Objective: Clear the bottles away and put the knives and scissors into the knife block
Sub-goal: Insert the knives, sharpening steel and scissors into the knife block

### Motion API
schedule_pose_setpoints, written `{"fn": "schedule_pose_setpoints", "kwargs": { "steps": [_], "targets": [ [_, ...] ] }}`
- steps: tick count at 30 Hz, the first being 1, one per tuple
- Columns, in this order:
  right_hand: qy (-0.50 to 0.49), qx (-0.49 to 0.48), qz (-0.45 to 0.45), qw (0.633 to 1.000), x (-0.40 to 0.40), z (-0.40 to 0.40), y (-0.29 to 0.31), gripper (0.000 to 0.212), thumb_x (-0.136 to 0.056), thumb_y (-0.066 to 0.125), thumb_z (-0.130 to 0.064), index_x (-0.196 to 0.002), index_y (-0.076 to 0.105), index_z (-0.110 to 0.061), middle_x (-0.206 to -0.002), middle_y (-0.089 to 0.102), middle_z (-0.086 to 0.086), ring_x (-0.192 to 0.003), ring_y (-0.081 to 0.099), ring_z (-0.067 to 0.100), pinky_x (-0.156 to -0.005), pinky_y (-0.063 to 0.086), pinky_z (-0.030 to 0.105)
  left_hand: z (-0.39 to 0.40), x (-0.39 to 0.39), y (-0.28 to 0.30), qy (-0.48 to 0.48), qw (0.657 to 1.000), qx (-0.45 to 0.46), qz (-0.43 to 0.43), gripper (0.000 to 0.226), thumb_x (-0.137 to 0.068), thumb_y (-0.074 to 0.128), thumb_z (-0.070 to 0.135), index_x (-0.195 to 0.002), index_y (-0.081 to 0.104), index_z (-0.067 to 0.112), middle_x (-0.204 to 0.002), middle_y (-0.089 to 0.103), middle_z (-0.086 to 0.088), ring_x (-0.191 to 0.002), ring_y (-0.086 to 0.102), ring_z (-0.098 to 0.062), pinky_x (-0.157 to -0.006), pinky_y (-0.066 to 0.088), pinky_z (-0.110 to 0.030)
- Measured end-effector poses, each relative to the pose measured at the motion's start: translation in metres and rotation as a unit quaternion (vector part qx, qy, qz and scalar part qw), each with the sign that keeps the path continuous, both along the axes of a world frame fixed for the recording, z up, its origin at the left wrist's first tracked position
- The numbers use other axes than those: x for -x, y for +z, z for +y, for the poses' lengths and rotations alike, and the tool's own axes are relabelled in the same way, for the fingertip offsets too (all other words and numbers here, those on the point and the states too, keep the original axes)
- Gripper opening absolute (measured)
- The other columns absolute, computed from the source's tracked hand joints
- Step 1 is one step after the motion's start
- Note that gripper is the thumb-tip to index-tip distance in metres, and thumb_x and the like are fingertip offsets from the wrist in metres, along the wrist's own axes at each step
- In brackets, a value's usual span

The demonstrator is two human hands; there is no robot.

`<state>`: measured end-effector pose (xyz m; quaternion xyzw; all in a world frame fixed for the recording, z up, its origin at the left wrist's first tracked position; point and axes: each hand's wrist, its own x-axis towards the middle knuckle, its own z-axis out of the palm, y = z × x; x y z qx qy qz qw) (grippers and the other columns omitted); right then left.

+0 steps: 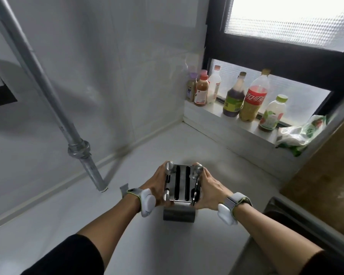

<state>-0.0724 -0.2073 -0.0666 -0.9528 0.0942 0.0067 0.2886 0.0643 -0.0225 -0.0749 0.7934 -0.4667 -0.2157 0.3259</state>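
A steel knife block (182, 184) is seen at lower centre of the frame, standing on the white table (72, 211) and gripped from both sides. The left hand (157, 184) is pressed against its left side and the right hand (209, 192) against its right side; the fingers (164, 168) of each hand are wrapped round the far upper corners, so both hands are clamped on the block, which lies between the palms. Rounded metal handles (169, 167) are seen standing up from the slots along the left and right edges of the block's top, just beside the fingertips, while two long dark slots in the middle are left unfilled. Whether the dark-handled piece at the right edge is a pair of scissors cannot be told.

White devices on straps are worn at both wrists, and dark sleeves cover the forearms at the bottom of the frame.

In the upper right, bottles (254, 96) are lined upright along the window sill (236, 126), well apart from the hands. A crumpled plastic bag (300, 133) lies at the sill's right end. A metal pipe (48, 92) runs diagonally down the left of the frame to the table.
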Motion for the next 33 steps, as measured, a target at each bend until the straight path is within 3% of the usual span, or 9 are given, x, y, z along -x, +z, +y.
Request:
{"fn": "schedule_pose_setpoints", "kwargs": {
  "steps": [3, 7, 12, 17, 20, 23, 27, 31, 33],
  "targets": [
    [0.0, 0.003, 0.003, 1.0, 0.0, -0.001, 0.001, 0.124, -0.05, 0.081, -0.052, -0.146, 0.007, -0.028, -0.147, 0.028, -0.005, -0.113, 0.056, 0.025, -0.088, 0.044, 0.023, -0.001, 0.001, 0.007, -0.005, 1.0, 0.011, -0.006, 0.086, -0.065, 0.077, 0.021, -0.126, 0.021, 0.041, -0.117, 0.045, 0.004, -0.107, 0.055, -0.02, -0.089, 0.053, -0.034],
    [0.004, 0.022, 0.016, 1.0, 0.003, -0.004, 0.007, 0.123, -0.055, 0.084, -0.044, -0.148, 0.005, -0.024, -0.148, 0.027, -0.003, -0.111, 0.057, 0.028, -0.083, 0.04, 0.022, -0.005, 0.005, 0.005, -0.004, 0.999, 0.012, -0.034, 0.087, -0.065, 0.079, 0.02, -0.128, 0.019, 0.036, -0.123, 0.04, 0.007, -0.111, 0.049, -0.01, -0.095, 0.042, -0.02],
    [-0.004, 0.045, 0.018, 0.999, 0.007, -0.008, 0.008, 0.123, -0.054, 0.082, -0.044, -0.147, 0.006, -0.022, -0.148, 0.028, -0.003, -0.106, 0.059, 0.03, -0.083, 0.045, 0.025, -0.011, 0.008, 0.003, -0.003, 0.999, 0.004, -0.046, 0.084, -0.068, 0.078, 0.024, -0.131, 0.022, 0.031, -0.122, 0.041, 0.008, -0.108, 0.05, -0.009, -0.094, 0.043, -0.022],
    [-0.013, 0.054, 0.013, 0.998, 0.015, -0.019, 0.014, 0.122, -0.054, 0.081, -0.045, -0.148, 0.005, -0.023, -0.148, 0.027, -0.005, -0.103, 0.061, 0.03, -0.081, 0.045, 0.024, -0.029, 0.013, 0.011, -0.009, 0.999, -0.012, -0.034, 0.088, -0.067, 0.078, 0.017, -0.137, 0.024, 0.019, -0.134, 0.042, -0.011, -0.121, 0.05, -0.027, -0.105, 0.044, -0.046],
    [-0.03, 0.06, 0.006, 0.998, 0.024, -0.034, 0.02, 0.119, -0.055, 0.081, -0.043, -0.147, 0.008, -0.022, -0.145, 0.031, -0.004, -0.097, 0.061, 0.029, -0.074, 0.041, 0.022, -0.047, 0.013, 0.012, -0.024, 0.998, -0.009, -0.052, 0.089, -0.064, 0.078, 0.026, -0.133, 0.022, 0.026, -0.125, 0.046, -0.003, -0.111, 0.055, -0.021, -0.095, 0.05, -0.043],
    [-0.049, 0.066, 0.004, 0.997, 0.033, -0.051, 0.026, 0.119, -0.055, 0.082, -0.042, -0.146, 0.009, -0.022, -0.143, 0.032, -0.003, -0.094, 0.061, 0.029, -0.073, 0.042, 0.024, -0.072, 0.015, 0.018, -0.028, 0.998, -0.022, -0.054, 0.097, -0.064, 0.079, 0.024, -0.139, 0.018, 0.022, -0.136, 0.042, -0.006, -0.122, 0.05, -0.025, -0.104, 0.045, -0.044],
    [-0.085, 0.068, 0.005, 0.994, 0.05, -0.077, 0.035, 0.12, -0.056, 0.084, -0.041, -0.147, 0.008, -0.021, -0.145, 0.032, 0.0, -0.101, 0.061, 0.03, -0.08, 0.045, 0.024, -0.109, 0.02, 0.022, -0.062, 0.997, -0.028, -0.043, 0.107, -0.061, 0.078, 0.024, -0.142, 0.009, 0.031, -0.141, 0.039, -0.009, -0.128, 0.047, -0.028, -0.105, 0.046, -0.046],
    [-0.124, 0.07, 0.005, 0.99, 0.07, -0.106, 0.042, 0.124, -0.056, 0.086, -0.037, -0.149, 0.007, -0.019, -0.148, 0.032, 0.002, -0.111, 0.059, 0.031, -0.086, 0.043, 0.023, -0.15, 0.032, 0.033, -0.088, 0.994, -0.015, -0.059, 0.105, -0.06, 0.083, 0.022, -0.14, 0.015, 0.026, -0.132, 0.046, -0.007, -0.118, 0.053, -0.027, -0.102, 0.047, -0.043],
    [-0.145, 0.076, 0.007, 0.987, 0.08, -0.122, 0.042, 0.125, -0.054, 0.086, -0.038, -0.15, 0.008, -0.019, -0.149, 0.03, 0.001, -0.113, 0.059, 0.032, -0.091, 0.047, 0.028, -0.173, 0.04, 0.035, -0.109, 0.992, -0.006, -0.062, 0.102, -0.061, 0.083, 0.018, -0.14, 0.019, 0.023, -0.13, 0.048, -0.008, -0.117, 0.053, -0.027, -0.102, 0.047, -0.041]
  ]
}}
